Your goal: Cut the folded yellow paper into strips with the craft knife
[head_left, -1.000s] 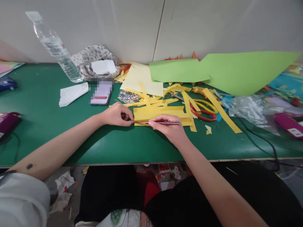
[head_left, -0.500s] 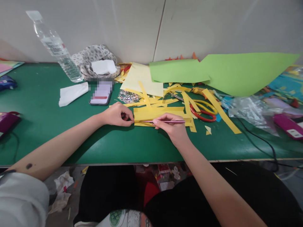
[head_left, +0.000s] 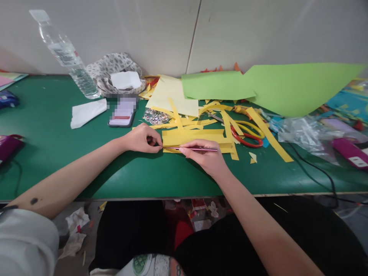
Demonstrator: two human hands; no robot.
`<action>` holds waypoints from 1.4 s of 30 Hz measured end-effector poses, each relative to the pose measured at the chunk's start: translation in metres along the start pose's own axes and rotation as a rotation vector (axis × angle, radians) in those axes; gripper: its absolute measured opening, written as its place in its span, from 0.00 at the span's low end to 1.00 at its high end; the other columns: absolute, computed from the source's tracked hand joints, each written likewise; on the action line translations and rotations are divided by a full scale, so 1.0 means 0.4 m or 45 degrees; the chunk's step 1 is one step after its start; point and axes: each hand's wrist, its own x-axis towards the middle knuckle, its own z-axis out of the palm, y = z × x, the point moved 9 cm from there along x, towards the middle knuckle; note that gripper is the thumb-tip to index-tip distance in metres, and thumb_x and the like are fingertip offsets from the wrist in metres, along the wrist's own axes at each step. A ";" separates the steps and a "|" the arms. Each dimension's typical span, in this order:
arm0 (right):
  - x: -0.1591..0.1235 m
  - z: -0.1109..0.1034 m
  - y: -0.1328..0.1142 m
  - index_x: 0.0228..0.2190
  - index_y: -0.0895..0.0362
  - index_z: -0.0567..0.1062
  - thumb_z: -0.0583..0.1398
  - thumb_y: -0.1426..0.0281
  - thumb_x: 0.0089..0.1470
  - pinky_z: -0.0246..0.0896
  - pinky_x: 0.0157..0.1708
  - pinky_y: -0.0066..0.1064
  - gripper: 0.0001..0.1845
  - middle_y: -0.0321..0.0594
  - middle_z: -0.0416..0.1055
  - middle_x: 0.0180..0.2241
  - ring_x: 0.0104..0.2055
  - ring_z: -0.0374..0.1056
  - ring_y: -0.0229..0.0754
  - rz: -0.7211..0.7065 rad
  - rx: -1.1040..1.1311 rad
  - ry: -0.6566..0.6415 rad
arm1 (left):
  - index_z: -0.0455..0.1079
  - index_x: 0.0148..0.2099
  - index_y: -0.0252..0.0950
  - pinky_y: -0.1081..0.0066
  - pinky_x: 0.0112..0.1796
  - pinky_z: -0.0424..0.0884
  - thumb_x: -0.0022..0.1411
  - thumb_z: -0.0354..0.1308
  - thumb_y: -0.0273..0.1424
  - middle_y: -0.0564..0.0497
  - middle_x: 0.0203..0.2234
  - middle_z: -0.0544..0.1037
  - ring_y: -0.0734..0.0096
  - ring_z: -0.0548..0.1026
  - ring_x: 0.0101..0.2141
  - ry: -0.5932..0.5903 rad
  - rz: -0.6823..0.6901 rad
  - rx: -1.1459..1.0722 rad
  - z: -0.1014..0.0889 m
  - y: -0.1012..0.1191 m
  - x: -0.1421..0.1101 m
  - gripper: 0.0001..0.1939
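Observation:
A folded yellow paper strip lies flat on the green table in front of me. At its left end, my left hand is closed, thumb and forefinger pinching the paper's corner. My right hand rests over the strip's lower part and grips a slim pink pen-like tool with a narrow tip. That tip points left along the fold and lies close to my left fingertips; its exact kind is too small to make out. My right fingers cover part of the strip.
Beyond the strip lie yellow paper scraps, scissors with red and yellow handles, and a small clear bag of gems. A phone, a water bottle, green sheets and a black cable are around.
My right hand has slid left along the strip, bringing the tool's tip nearer to my left fingers. My left hand keeps its pinch at the paper's end.

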 end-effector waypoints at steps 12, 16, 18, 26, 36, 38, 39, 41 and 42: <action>0.001 -0.025 0.012 0.19 0.56 0.77 0.68 0.68 0.39 0.62 0.25 0.30 0.06 0.35 0.73 0.18 0.22 0.68 0.38 0.035 -0.009 0.094 | 0.76 0.27 0.32 0.80 0.20 0.62 0.49 0.60 0.27 0.54 0.16 0.74 0.82 0.66 0.16 0.018 -0.012 -0.005 -0.001 0.002 0.002 0.04; 0.003 -0.028 0.015 0.19 0.56 0.77 0.68 0.68 0.39 0.61 0.24 0.30 0.06 0.35 0.72 0.17 0.21 0.67 0.38 0.036 0.000 0.095 | 0.76 0.27 0.32 0.80 0.20 0.62 0.49 0.60 0.27 0.54 0.16 0.74 0.82 0.66 0.16 0.011 -0.018 -0.009 0.001 -0.003 0.001 0.04; 0.002 -0.025 0.012 0.19 0.56 0.77 0.68 0.68 0.39 0.61 0.24 0.30 0.06 0.34 0.72 0.17 0.21 0.67 0.37 0.020 0.009 0.081 | 0.76 0.27 0.32 0.80 0.20 0.62 0.49 0.60 0.27 0.54 0.16 0.74 0.82 0.66 0.16 0.012 -0.016 -0.011 0.001 -0.002 0.000 0.05; 0.001 -0.005 0.006 0.21 0.55 0.79 0.68 0.68 0.39 0.65 0.27 0.30 0.04 0.36 0.76 0.21 0.24 0.69 0.38 0.010 -0.011 0.021 | 0.76 0.27 0.32 0.80 0.20 0.62 0.49 0.60 0.27 0.55 0.15 0.72 0.82 0.65 0.16 0.017 -0.017 -0.016 0.000 0.001 0.001 0.05; 0.000 -0.009 0.006 0.22 0.55 0.80 0.68 0.68 0.40 0.67 0.28 0.32 0.04 0.37 0.77 0.22 0.24 0.71 0.39 -0.005 -0.018 0.021 | 0.76 0.27 0.33 0.80 0.20 0.61 0.49 0.60 0.28 0.55 0.15 0.73 0.83 0.65 0.16 0.011 -0.026 -0.009 0.000 0.001 0.002 0.05; -0.001 -0.012 0.007 0.21 0.55 0.79 0.68 0.68 0.40 0.67 0.28 0.32 0.04 0.37 0.77 0.21 0.24 0.71 0.39 0.003 -0.030 0.042 | 0.76 0.27 0.33 0.80 0.20 0.62 0.49 0.60 0.28 0.54 0.15 0.73 0.82 0.65 0.16 0.007 -0.037 -0.009 0.000 -0.001 0.002 0.05; -0.001 -0.014 0.006 0.21 0.55 0.79 0.68 0.69 0.40 0.67 0.28 0.32 0.04 0.36 0.76 0.21 0.24 0.71 0.39 0.005 -0.032 0.055 | 0.76 0.27 0.33 0.80 0.20 0.62 0.49 0.60 0.28 0.54 0.16 0.73 0.82 0.66 0.16 0.006 -0.044 -0.012 0.000 -0.002 0.002 0.05; -0.001 -0.017 0.002 0.20 0.55 0.78 0.68 0.69 0.40 0.66 0.27 0.32 0.04 0.36 0.76 0.20 0.24 0.71 0.39 -0.001 -0.027 0.072 | 0.76 0.27 0.33 0.80 0.20 0.62 0.49 0.60 0.28 0.54 0.16 0.74 0.82 0.66 0.16 0.004 -0.053 -0.022 0.000 -0.003 0.002 0.05; -0.001 -0.016 0.001 0.20 0.55 0.78 0.68 0.69 0.40 0.66 0.27 0.32 0.04 0.36 0.76 0.20 0.24 0.71 0.39 -0.005 -0.023 0.071 | 0.76 0.27 0.33 0.80 0.20 0.61 0.49 0.60 0.28 0.54 0.16 0.74 0.82 0.66 0.16 0.005 -0.054 -0.024 0.000 -0.003 0.002 0.05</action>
